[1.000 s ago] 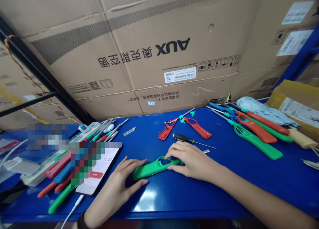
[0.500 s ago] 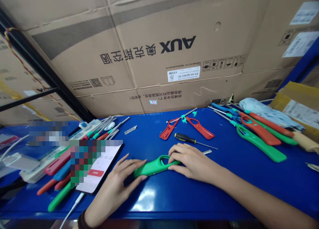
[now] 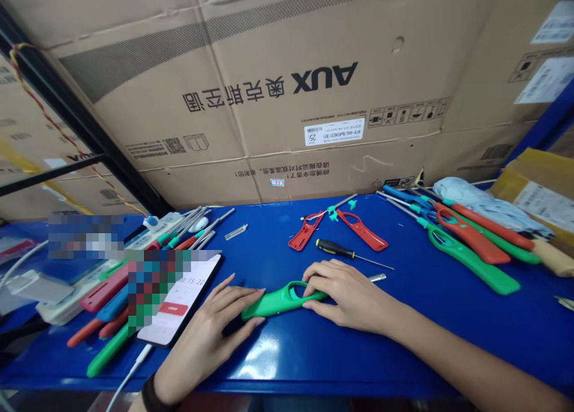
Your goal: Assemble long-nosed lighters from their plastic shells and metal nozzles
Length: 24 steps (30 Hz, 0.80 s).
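Note:
A green long-neck lighter (image 3: 271, 303) lies across the blue table in front of me, its ring-shaped trigger opening facing up. My left hand (image 3: 219, 316) grips the wide handle end between thumb and fingers. Around the neck end, beside the trigger opening, my right hand (image 3: 334, 292) is closed. The lighter's metal tip sticks out past the right hand, which hides the part between. Beyond the hands lies a black and yellow screwdriver (image 3: 334, 247). Two red lighter shell halves (image 3: 362, 229) lie open behind it, with a metal rod and small turquoise parts (image 3: 332, 213).
Several assembled lighters (image 3: 475, 259) are piled at the right, near a light blue bundle (image 3: 488, 206). At left are more lighters (image 3: 107, 289), a phone (image 3: 179, 304) with a cable and a power strip (image 3: 58, 307). A large cardboard box (image 3: 269, 137) stands along the back.
The view has shifted slightly. Both hands keep hold of the green lighter in nearly the same place, with little visible movement.

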Each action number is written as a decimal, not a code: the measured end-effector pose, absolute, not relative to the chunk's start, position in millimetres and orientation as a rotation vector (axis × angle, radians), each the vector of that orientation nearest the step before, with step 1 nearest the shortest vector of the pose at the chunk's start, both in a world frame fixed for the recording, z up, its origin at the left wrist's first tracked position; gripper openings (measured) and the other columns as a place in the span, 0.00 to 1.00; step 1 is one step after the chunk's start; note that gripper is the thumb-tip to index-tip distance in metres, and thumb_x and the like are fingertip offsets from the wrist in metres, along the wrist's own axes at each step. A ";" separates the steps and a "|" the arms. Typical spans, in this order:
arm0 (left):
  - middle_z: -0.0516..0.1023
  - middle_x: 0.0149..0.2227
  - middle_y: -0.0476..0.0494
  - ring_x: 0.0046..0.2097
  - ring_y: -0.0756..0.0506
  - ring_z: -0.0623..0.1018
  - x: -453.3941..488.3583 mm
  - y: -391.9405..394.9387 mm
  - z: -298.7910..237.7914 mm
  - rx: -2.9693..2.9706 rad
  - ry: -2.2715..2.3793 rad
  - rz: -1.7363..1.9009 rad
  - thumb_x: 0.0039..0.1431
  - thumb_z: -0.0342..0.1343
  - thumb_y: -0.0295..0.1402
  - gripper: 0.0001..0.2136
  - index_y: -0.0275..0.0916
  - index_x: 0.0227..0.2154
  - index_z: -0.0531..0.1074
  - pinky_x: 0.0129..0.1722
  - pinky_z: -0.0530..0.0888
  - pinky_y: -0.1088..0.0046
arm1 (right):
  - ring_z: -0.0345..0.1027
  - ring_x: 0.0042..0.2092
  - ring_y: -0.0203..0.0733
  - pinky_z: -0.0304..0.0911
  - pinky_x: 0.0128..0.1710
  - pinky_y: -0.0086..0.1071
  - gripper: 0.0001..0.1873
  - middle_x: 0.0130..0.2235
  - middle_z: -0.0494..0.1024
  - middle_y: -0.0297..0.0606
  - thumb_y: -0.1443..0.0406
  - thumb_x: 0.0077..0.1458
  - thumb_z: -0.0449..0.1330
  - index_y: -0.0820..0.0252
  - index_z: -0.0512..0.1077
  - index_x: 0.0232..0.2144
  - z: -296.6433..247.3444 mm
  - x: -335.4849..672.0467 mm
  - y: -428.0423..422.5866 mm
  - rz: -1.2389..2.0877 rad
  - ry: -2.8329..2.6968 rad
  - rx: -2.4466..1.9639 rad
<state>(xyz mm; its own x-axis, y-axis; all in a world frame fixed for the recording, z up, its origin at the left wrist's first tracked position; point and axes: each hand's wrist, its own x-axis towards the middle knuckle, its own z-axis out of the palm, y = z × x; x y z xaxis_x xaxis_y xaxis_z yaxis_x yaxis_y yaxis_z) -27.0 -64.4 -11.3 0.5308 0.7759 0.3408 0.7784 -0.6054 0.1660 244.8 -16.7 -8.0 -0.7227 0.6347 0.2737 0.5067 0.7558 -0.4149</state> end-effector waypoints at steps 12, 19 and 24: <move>0.78 0.47 0.45 0.47 0.43 0.78 -30.4 -60.1 -11.8 -2.829 -1.422 -0.557 0.60 0.55 0.41 0.17 0.47 0.51 0.70 0.57 0.67 0.53 | 0.72 0.39 0.40 0.64 0.40 0.34 0.06 0.43 0.76 0.38 0.63 0.56 0.60 0.56 0.77 0.34 -14.6 242.9 -15.8 0.416 -2.563 -0.887; 0.78 0.49 0.46 0.50 0.41 0.77 -30.5 -61.2 -15.4 -2.750 -1.327 -0.524 0.62 0.53 0.40 0.17 0.46 0.53 0.69 0.53 0.72 0.59 | 0.72 0.42 0.42 0.66 0.41 0.34 0.06 0.42 0.78 0.40 0.64 0.57 0.59 0.59 0.76 0.33 -20.0 240.2 -17.4 0.308 -2.600 -0.827; 0.80 0.44 0.44 0.44 0.44 0.80 -24.9 -63.2 -19.0 -2.597 -1.028 -0.534 0.64 0.50 0.33 0.17 0.40 0.55 0.67 0.48 0.76 0.68 | 0.72 0.42 0.42 0.66 0.42 0.33 0.08 0.40 0.79 0.41 0.64 0.59 0.57 0.60 0.72 0.40 -23.5 240.8 -18.3 0.207 -2.623 -0.769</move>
